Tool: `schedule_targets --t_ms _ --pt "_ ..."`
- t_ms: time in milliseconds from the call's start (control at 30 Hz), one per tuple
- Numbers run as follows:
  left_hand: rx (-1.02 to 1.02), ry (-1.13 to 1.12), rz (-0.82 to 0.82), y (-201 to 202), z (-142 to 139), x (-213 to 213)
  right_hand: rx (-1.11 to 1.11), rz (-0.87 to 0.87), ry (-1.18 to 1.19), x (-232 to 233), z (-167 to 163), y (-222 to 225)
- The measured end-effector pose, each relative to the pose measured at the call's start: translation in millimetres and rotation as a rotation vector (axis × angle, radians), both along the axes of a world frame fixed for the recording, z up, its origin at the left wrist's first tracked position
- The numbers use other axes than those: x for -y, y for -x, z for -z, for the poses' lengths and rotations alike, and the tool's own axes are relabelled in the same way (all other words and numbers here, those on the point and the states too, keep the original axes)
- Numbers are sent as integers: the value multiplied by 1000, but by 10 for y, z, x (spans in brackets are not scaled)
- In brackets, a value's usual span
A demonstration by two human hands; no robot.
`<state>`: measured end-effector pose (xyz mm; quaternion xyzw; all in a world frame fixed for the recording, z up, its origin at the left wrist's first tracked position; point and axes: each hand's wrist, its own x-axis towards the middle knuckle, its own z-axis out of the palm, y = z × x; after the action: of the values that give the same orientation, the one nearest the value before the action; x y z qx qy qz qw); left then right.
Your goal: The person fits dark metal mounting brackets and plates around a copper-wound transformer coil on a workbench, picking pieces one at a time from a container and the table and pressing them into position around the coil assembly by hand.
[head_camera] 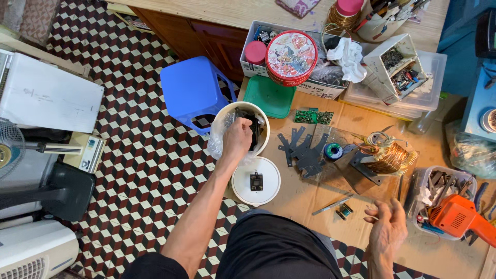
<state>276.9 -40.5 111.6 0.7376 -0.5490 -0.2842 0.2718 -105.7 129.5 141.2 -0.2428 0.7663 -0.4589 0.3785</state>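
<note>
My left hand (237, 138) reaches into a white round bucket (223, 114) lined with clear plastic and closes on dark metal pieces (253, 124) inside it. My right hand (386, 227) hovers over the brown cardboard sheet (310, 194), fingers loosely curled and apart, holding nothing. Nearest to it lie a thin metal rod (331, 205) and a small green component (344, 211). A pile of flat dark metal plates (305, 152) rests on the cardboard beside a copper-wound transformer coil (388, 157).
A white lid (256, 182) with a small black part lies below the bucket. Nearby are a blue plastic stool (190, 90), a green lid (269, 96), a red round tin (291, 56), green circuit boards (314, 117), a tape roll (333, 151), an orange power tool (460, 218) and boxes of parts.
</note>
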Motion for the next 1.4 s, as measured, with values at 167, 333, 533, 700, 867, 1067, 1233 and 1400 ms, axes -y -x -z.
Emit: schedule_targets --t_ms 167,333,533,700,867,1067,1233,1400 --pt "44 -182 125 -211 437 262 33 -14 17 -76 141 -116" --pt "170 -264 155 -154 384 435 45 24 18 -143 85 -140" --pt "233 -311 122 2 287 355 52 59 -73 -204 31 -202" --pt "344 -325 96 138 476 453 101 70 -34 -249 86 -221" --pt "319 -147 59 179 673 369 139 28 -46 -244 184 -265" --pt "283 -30 60 177 676 234 149 -12 -70 -235 169 -292" --pt "100 35 -83 86 351 58 149 -15 -77 -220 120 -295" --pt "-103 8 -229 -119 -33 -160 149 -18 -80 -186 33 -324"
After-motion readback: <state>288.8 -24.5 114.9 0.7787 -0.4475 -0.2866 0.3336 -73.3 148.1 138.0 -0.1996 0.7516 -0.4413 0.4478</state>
